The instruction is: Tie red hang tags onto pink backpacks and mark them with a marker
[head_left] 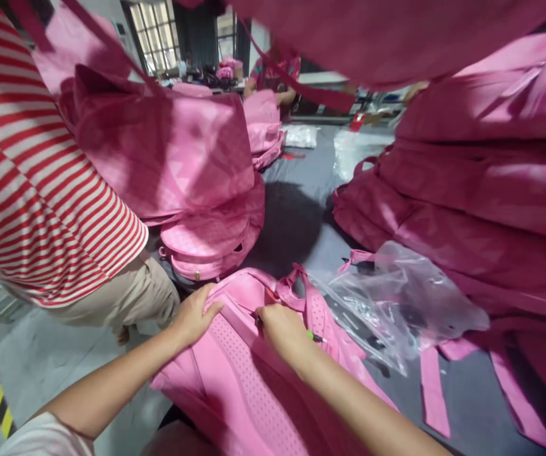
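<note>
A pink backpack (249, 354) lies in front of me with its dotted, padded back panel facing up. My left hand (194, 320) grips its upper left edge, thumb on the near side and fingers over the rim. Lower on the same bag, near the strap end, my right hand (282, 332) is closed around a slim tool. A green end of the tool (311, 335) sticks out by the wrist and a dark tip shows beyond the fingers; its exact kind is unclear. A perforated shoulder strap (315, 310) curves beside the right hand.
Stacked pink backpacks stand at the left (173, 152) and right (482, 171), and one hangs overhead. Clear plastic bags (396, 297) lie on the grey table (287, 221). Close on my left stands a person in a striped shirt (49, 183); another person (273, 79) is across the table.
</note>
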The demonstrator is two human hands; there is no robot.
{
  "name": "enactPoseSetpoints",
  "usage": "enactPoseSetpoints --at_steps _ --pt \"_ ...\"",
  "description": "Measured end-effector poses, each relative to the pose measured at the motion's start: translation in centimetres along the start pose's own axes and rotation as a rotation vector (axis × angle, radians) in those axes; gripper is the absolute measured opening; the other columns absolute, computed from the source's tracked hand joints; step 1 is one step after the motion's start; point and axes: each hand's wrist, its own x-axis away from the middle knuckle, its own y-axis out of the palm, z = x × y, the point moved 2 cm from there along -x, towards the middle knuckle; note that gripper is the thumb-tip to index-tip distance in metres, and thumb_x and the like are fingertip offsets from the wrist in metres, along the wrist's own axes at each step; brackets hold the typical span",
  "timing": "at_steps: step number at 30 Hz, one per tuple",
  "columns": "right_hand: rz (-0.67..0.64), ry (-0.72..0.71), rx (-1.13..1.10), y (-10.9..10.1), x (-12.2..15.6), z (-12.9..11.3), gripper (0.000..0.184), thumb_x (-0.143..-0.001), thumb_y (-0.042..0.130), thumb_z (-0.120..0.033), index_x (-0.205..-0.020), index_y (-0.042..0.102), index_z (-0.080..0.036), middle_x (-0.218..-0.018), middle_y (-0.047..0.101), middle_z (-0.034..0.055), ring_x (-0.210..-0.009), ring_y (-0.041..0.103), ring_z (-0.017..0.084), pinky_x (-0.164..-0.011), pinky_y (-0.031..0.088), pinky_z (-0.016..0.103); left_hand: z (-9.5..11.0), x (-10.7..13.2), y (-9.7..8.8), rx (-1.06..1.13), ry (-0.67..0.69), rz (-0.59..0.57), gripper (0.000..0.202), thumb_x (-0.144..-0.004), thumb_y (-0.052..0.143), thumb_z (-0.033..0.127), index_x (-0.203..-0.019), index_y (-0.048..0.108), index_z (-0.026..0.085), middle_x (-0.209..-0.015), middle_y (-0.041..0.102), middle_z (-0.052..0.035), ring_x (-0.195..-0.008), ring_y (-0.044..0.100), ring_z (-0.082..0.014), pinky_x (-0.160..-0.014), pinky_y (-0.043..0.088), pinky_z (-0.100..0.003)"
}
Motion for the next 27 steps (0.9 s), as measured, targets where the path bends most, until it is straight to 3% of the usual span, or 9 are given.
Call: enactPoseSetpoints --at_steps 6,10,14,19,23,27 --pt "0.217 -0.079 -0.156 -0.5 -2.2 -1.4 0.023 -0.088 0.056 -0.014 -0.105 0.071 -0.02 -0.095 0.075 0.0073 -0.089 0.071 0.022 -0.065 0.037 0.026 -0.2 -0.1 0.2 0.029 -0.021 0.007 0.053 -0.096 0.046 0.053 -0.136 0.052 0.017 -0.132 0.063 -0.0121 -0.121 0.06 -0.0273 -0.104 0.047 -0.042" --pt "0.249 -0.177 -0.224 -0.1 -4.4 -2.8 0.024 -0.085 0.052 -0.007 -0.09 0.073 -0.019 -0.083 0.074 0.0053 -0.08 0.067 0.018 -0.063 0.032 0.026 -0.2 -0.2 0.2 0.063 -0.006 0.036 0.051 -0.095 0.049 0.053 -0.132 0.056 0.017 -0.129 0.065 -0.0108 -0.119 0.062 -0.0259 -0.102 0.048 -0.039" --pt "0.252 -0.185 -0.151 0.7 -5.5 -3.3 0.024 -0.086 0.05 -0.006 -0.089 0.071 -0.017 -0.083 0.074 0.0068 -0.078 0.066 0.019 -0.063 0.031 0.027 -0.2 0.1 -0.2 0.072 -0.009 0.049 0.049 -0.093 0.053 0.05 -0.13 0.059 0.019 -0.124 0.068 -0.0086 -0.114 0.064 -0.0246 -0.099 0.049 -0.036" --pt "0.186 -0.173 -0.03 1.0 -6.1 -3.3 0.024 -0.092 0.048 -0.01 -0.095 0.069 -0.02 -0.093 0.074 0.0061 -0.087 0.068 0.02 -0.065 0.035 0.026 -0.6 0.2 -0.3 0.022 -0.036 0.037 0.057 -0.091 0.054 0.057 -0.132 0.058 0.019 -0.123 0.068 -0.0106 -0.113 0.065 -0.029 -0.097 0.051 -0.038" --pt "0.192 -0.212 0.065 0.8 -6.5 -3.4 0.025 -0.09 0.049 -0.006 -0.086 0.069 -0.02 -0.087 0.073 0.0036 -0.083 0.068 0.017 -0.068 0.041 0.025 -0.9 0.1 -0.2 0.011 -0.063 0.044 0.06 -0.088 0.055 0.062 -0.13 0.06 0.019 -0.119 0.07 -0.0112 -0.111 0.066 -0.0312 -0.092 0.053 -0.039" --pt "0.286 -0.26 0.129 0.8 -6.1 -2.7 0.009 -0.095 0.061 -0.025 -0.095 0.069 -0.021 -0.097 0.069 0.0048 -0.085 0.065 0.015 -0.075 0.051 0.026 -1.3 -0.1 0.0 0.005 -0.094 0.047 0.06 -0.086 0.058 0.064 -0.128 0.061 0.022 -0.116 0.071 -0.0087 -0.107 0.068 -0.0299 -0.09 0.053 -0.037"
